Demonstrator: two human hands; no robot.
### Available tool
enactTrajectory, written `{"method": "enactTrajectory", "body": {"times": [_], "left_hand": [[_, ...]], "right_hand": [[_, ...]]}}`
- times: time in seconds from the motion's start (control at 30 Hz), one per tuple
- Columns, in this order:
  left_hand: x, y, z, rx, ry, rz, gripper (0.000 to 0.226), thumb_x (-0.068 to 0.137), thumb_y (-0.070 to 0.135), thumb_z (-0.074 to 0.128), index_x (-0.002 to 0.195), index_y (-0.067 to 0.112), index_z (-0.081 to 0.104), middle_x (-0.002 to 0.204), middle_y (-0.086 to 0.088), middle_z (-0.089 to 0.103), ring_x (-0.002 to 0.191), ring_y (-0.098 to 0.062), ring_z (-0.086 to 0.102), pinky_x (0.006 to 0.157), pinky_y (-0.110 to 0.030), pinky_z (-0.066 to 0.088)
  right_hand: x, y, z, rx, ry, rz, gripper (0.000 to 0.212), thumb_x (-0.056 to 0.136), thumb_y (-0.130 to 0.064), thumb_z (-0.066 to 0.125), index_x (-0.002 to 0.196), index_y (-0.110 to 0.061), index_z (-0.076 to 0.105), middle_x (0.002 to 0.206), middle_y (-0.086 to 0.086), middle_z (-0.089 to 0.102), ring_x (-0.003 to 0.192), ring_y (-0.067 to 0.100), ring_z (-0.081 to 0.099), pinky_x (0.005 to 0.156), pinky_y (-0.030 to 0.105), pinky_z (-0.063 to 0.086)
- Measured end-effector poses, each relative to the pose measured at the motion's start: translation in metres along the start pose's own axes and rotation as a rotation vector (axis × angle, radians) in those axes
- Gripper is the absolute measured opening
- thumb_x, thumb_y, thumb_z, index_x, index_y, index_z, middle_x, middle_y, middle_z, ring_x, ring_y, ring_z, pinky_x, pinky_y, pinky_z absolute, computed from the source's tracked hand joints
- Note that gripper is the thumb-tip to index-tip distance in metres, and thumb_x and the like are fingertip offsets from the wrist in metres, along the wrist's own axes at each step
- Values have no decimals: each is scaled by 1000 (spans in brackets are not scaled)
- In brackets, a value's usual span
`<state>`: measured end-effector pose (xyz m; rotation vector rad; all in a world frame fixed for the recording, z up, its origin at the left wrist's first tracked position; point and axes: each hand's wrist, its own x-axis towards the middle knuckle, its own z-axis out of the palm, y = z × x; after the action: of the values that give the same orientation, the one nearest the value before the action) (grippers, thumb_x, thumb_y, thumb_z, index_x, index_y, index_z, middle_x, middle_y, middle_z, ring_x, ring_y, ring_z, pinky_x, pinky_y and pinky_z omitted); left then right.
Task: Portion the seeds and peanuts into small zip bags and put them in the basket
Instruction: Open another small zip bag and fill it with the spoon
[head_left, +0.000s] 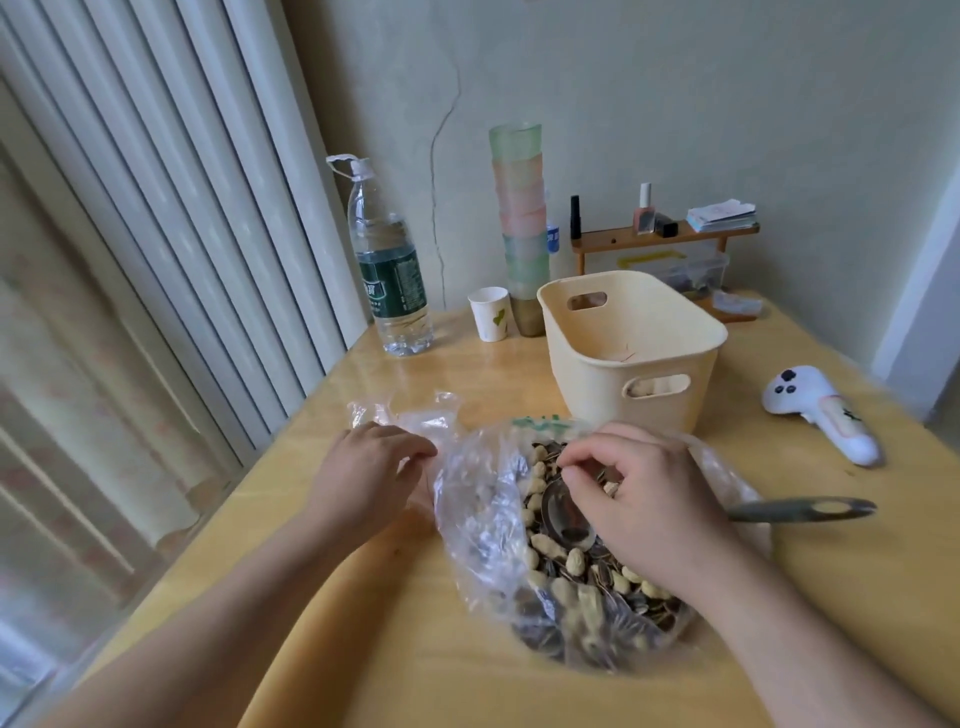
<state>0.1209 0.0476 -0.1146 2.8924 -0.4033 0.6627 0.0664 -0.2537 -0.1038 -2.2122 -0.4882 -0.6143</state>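
Just in front of the basket (631, 358), on the near side of it, lies the big clear bag (545, 561) of seeds and peanuts (566, 566), its mouth spread open toward us. Our left hand (371, 478) pinches the crumpled plastic at the bag's left edge, fingers curled onto the film. Our right hand (639, 499) reaches into the mix with its fingertips bent together; it seems to be picking at a nut or seed, though we cannot tell for certain what it holds. A metal scoop (566, 514) rests in the pile under that hand, its dark handle (802, 509) sticking out to the right of the bag, toward the basket's near right corner.

To do this step well, we judge it best to keep the left hand holding the bag mouth wide and low, so nothing spills onto the table (395, 670), and to use the scoop for even portions rather than fingers. We see no small zip bag clearly; some thin plastic (400, 413) lies left of the basket.

Pale, pod-shaped peanuts in their shells sit among the dark, striped seeds. Through the basket's near handle slot something pale shows, too unclear to name.
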Motion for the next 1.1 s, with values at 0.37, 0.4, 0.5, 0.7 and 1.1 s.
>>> {"method": "enactTrajectory", "body": {"times": [0.37,0.4,0.5,0.7,1.1], "left_hand": [[10,16,-39,-582,302,-432,10,101,29,66,102,32,75,90,20,76,86,3,68,79,-28,56],[15,22,-46,-662,341,-440,10,102,27,65,104,31,74,90,19,77,86,3,70,79,-29,57],[25,48,-65,-879,436,-436,15,105,22,62,115,30,69,91,16,79,77,-1,70,69,-23,55],[32,97,-65,-1474,308,-515,48,97,3,70,138,22,55,99,-7,81,85,-18,75,71,-28,61],[9,143,-28,-1552,88,-428,56,73,17,87,122,12,61,86,-11,79,77,-24,75,80,-38,63]], "right_hand": [[-1,-3,2,2,-2,-13,17,87,-14,78,87,-31,78,87,-25,67,91,-2,63,83,7,42],[0,-2,2,4,0,-12,17,87,-14,78,87,-31,78,87,-26,67,91,-1,63,82,7,43],[2,-3,0,37,18,9,18,87,-13,79,87,-31,79,86,-25,68,91,-2,64,80,5,42],[5,-4,-5,331,26,234,14,94,-22,74,92,-36,78,87,-18,74,83,4,68,72,13,50],[5,-11,-3,89,157,-37,23,82,-40,80,103,-34,71,94,-18,63,85,11,63,68,28,54]]}}
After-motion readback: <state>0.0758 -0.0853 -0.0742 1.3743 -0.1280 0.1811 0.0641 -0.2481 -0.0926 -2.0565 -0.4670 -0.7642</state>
